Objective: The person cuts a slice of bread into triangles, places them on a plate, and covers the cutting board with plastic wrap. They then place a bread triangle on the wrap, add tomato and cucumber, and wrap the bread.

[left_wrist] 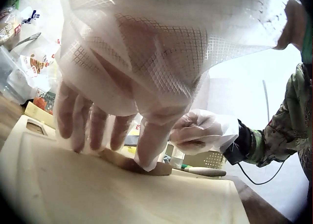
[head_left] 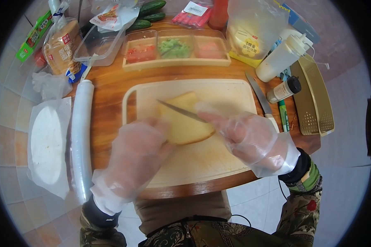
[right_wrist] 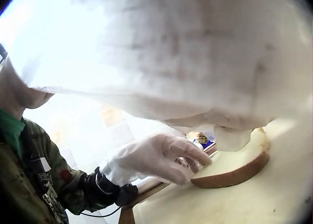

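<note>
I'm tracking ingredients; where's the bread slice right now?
In the head view, the bread slice lies on the cutting board, between the left hand and right hand, beneath a knife.

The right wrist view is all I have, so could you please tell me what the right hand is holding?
Observer: The right hand holds a knife, its blade angled across the bread slice as seen from above.
Operator: Thank you; is there another one nearby?
Observer: Yes, the head view shows a second knife lying to the right of the cutting board.
</note>
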Tool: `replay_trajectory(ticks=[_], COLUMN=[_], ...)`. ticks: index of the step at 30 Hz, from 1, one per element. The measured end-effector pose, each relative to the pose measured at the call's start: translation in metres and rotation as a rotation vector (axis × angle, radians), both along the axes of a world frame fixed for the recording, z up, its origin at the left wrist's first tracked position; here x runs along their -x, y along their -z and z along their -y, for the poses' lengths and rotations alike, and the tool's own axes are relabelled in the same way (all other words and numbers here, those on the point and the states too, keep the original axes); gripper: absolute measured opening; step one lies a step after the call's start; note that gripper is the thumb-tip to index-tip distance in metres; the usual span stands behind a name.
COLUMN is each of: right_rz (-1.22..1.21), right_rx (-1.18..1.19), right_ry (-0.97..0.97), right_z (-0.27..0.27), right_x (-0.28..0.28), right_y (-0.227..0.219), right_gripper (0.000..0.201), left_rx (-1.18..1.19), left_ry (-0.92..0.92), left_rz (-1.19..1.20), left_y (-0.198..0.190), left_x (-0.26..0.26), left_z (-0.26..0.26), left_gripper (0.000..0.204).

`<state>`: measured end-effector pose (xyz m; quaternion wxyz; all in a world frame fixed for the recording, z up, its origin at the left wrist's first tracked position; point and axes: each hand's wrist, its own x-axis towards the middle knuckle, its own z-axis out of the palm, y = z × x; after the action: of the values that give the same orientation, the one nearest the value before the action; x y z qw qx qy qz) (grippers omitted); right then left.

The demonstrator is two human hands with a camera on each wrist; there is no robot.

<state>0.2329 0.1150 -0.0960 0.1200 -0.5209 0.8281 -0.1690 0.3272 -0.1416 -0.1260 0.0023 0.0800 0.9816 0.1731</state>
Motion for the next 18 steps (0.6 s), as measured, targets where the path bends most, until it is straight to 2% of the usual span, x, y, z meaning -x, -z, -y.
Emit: replay_trajectory(ticks=[7, 16, 18], right_rz=[-0.107, 0.104, -0.023], right_rx=[-0.021, -0.012, -0.001], right_ry=[-0.018, 0.022, -0.044], right_z=[0.003, 0.0023, 0.0021], right_x=[-0.0016, -0.0004, 0.0007], right_y=[0.0001, 0.0052, 0.0053], right_gripper=[0.067, 0.068, 0.067], left_rx=[-0.009, 0.004, 0.021], left_ry=[-0.007, -0.012, -0.016], left_rz=[-0.005, -0.018, -0.003], left_y=[0.0003, 0.0007, -0.0027], left_x=[-0.0007, -0.0028, -0.0027], left_z=[-0.0007, -0.0018, -0.0047], left_gripper=[0.042, 0.038, 0.037])
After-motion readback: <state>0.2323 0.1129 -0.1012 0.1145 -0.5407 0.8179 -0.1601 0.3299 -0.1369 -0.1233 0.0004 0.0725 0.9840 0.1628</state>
